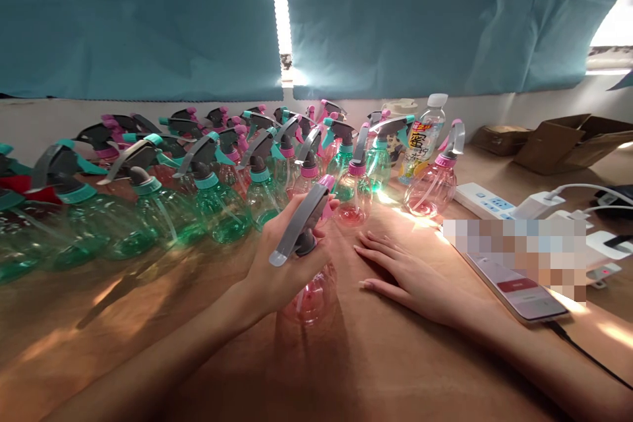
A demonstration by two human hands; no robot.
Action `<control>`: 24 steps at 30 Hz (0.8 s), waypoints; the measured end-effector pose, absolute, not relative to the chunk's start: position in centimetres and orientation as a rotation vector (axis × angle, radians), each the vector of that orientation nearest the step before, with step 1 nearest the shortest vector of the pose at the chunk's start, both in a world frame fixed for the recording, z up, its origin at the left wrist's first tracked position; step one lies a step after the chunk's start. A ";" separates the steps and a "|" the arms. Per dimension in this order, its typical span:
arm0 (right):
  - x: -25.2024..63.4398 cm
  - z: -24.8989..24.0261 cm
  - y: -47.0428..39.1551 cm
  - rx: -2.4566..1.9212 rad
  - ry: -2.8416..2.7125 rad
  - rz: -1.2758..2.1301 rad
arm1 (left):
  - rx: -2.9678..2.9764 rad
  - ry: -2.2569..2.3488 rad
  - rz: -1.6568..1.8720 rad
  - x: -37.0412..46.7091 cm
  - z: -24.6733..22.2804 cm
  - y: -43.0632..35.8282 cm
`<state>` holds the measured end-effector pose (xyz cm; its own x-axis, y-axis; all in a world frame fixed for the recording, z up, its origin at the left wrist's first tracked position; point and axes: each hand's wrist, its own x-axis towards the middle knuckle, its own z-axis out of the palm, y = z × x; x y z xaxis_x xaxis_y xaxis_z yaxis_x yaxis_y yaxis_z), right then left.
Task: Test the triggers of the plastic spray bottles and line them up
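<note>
My left hand [287,257] is wrapped round the neck of a clear pink spray bottle [312,300] with a grey and pink trigger head. The bottle stands upright on the wooden table, and my fingers hide its collar. To the right, my right hand [395,270] lies palm down on the tabletop with its fingers stretched out, holding nothing. Just beyond the hands stands another pink spray bottle [353,201]. A further pink spray bottle [431,188] is farther right. Several green spray bottles [222,211] stand in rows on the left.
A drink bottle with a white cap [430,128] stands at the back. On the right lie a phone [519,290] with a cable, a white power strip [482,201] with plugged-in chargers, and an open cardboard box [568,148] behind. A teal curtain [148,20] hangs at the back.
</note>
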<state>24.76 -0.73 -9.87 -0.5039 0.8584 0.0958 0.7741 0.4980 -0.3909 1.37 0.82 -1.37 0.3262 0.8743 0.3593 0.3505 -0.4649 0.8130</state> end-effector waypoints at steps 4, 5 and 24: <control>24.7 -9.7 -0.8 -1.402 -2.482 0.442 | 1.975 1.068 1.106 1.6 -1.1 0.7; 24.7 -9.7 -0.8 -1.403 -2.482 0.439 | 1.984 1.063 1.117 1.6 -1.0 0.7; 24.8 -10.1 -0.7 -1.367 -2.439 0.432 | 1.975 1.222 1.156 1.8 -0.9 0.4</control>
<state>24.79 -0.68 -10.05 -0.4962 0.8597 0.1211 0.7659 0.4991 -0.4054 1.78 0.40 -0.87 0.2209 0.8967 0.3835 0.4327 -0.4425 0.7855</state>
